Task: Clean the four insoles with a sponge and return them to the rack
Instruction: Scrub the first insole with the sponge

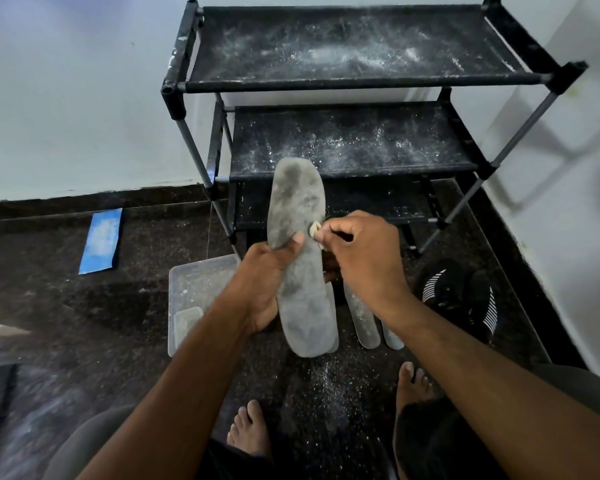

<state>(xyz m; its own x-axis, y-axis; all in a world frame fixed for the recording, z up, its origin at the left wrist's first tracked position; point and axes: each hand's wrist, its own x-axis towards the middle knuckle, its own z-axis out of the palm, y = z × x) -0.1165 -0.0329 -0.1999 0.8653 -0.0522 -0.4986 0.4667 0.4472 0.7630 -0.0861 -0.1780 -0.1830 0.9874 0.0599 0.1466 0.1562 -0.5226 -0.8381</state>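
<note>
My left hand grips a long grey dusty insole by its left edge and holds it upright in front of the black rack. My right hand is closed on a small pale sponge and presses it against the insole's right edge at mid length. Two more grey insoles lie flat on the dark floor below my right wrist. The edge of another peeks out behind the held one; most of it is hidden.
The rack's fabric shelves are dusted with white powder. A clear plastic tub sits on the floor to the left. A black striped shoe lies right. A blue strip lies left. My bare feet stand on powder-speckled floor.
</note>
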